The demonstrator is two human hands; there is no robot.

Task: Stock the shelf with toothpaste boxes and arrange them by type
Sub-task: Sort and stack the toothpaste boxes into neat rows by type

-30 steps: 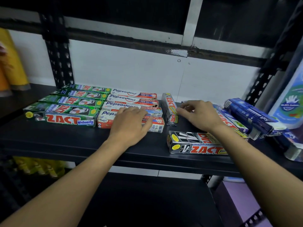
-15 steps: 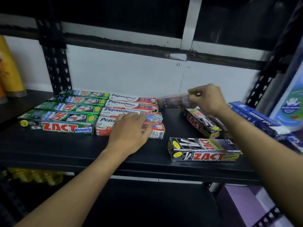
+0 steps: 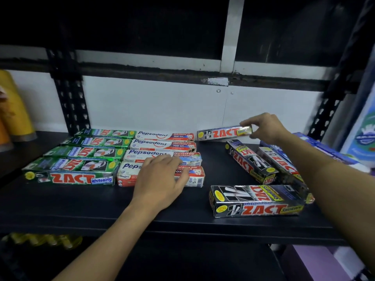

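Since half a second ago my right hand (image 3: 263, 128) has turned the black box (image 3: 219, 133) it pinches by one end to lie crosswise at the back of the shelf (image 3: 101, 207), while my left hand (image 3: 160, 179) has stayed flat, fingers relaxed, on the front white box (image 3: 127, 175). Four green boxes (image 3: 77, 159) fill the left side, with four white boxes (image 3: 150, 144) touching them. Three loose black boxes (image 3: 255, 201) lie on the right, one crosswise in front and two angled behind.
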